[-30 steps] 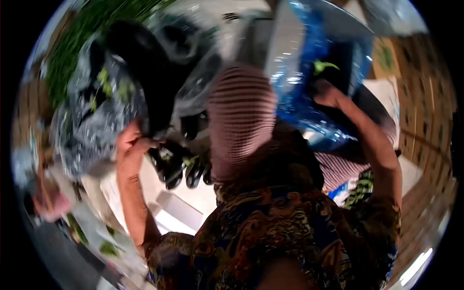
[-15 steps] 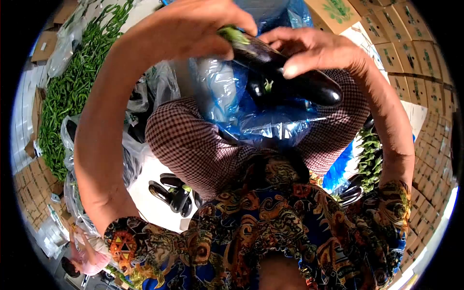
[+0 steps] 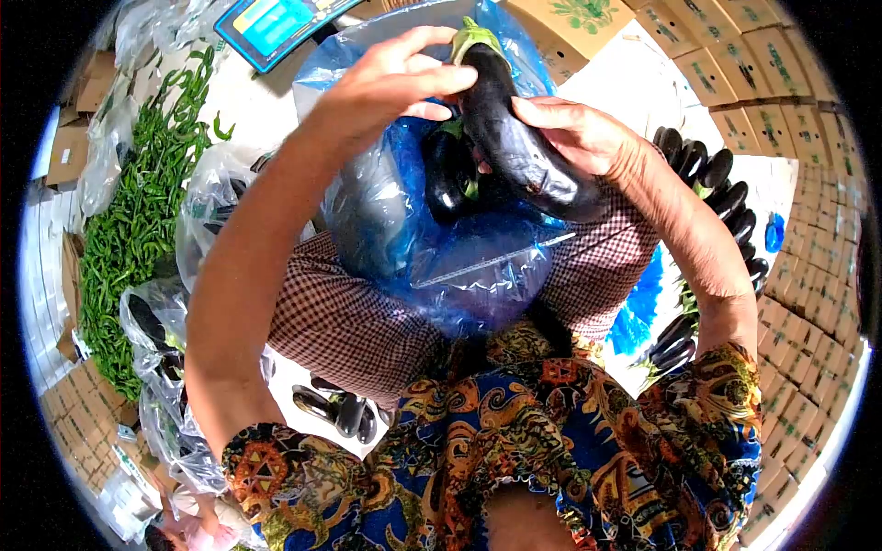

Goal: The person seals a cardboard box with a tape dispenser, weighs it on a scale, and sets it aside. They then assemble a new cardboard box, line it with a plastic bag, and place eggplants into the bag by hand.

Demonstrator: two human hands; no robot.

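Observation:
A long, glossy dark eggplant (image 3: 514, 138) with a green cap is held above an open blue plastic bag (image 3: 367, 230). My right hand (image 3: 583, 133) grips its middle, thumb on top, the other fingers hidden beneath. At the cap end, my left hand (image 3: 395, 87) holds the same eggplant with bent fingers, their tips against its side. Another eggplant (image 3: 446, 179) lies inside the bag, just under the held one. The bag sits between my knees, in front of my checked cloth (image 3: 349, 294).
Green chillies (image 3: 138, 248) are heaped on the left, near clear plastic bags (image 3: 220, 193) with eggplants. More eggplants (image 3: 726, 197) lie at right. A blue-framed scale (image 3: 276, 28) stands at the top; stacked cartons (image 3: 781, 101) line the right. Another person (image 3: 207, 519) is at lower left.
The eggplant has turned steeper, its cap now pointing up the view. My left hand has shifted to fingertip contact near the cap. The view has moved, bringing the scale and right-side eggplants into sight.

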